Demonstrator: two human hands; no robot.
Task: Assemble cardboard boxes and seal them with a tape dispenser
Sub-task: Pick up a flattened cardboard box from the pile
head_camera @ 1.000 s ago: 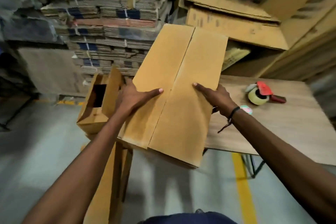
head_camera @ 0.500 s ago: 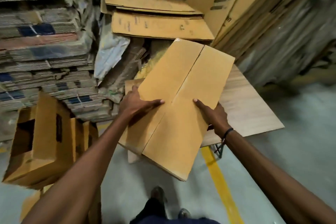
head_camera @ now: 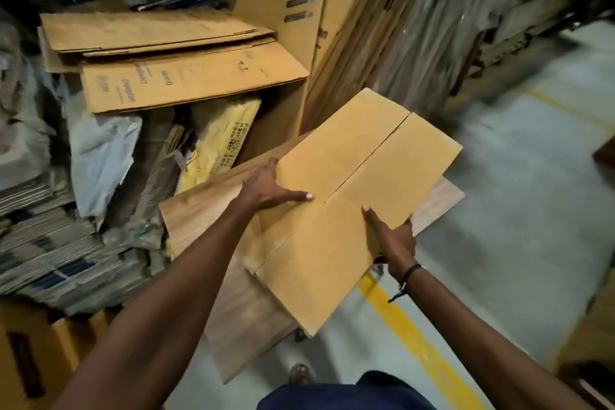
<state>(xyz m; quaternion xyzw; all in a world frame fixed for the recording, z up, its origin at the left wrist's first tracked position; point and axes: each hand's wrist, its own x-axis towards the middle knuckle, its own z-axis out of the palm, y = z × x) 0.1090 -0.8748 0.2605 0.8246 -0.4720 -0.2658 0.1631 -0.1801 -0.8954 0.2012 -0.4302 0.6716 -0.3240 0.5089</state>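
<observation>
Cardboard box (head_camera: 359, 196) between left hand (head_camera: 266, 186) and right hand (head_camera: 392, 240)

The box (head_camera: 352, 203) hides most of the table (head_camera: 196, 210); the stacked cardboard (head_camera: 432, 36) at upper right is blurred, perhaps flattened sheets

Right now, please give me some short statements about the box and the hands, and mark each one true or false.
1. Both hands hold the plain brown cardboard box. True.
2. Clear tape seals the seam between the two top flaps. False: the seam is bare.
3. The right hand has a dark cord at the wrist. True.
4. The left hand holds a tape dispenser. False: it grips the box's left edge.
5. A yellow floor line runs below the box. True.
</observation>
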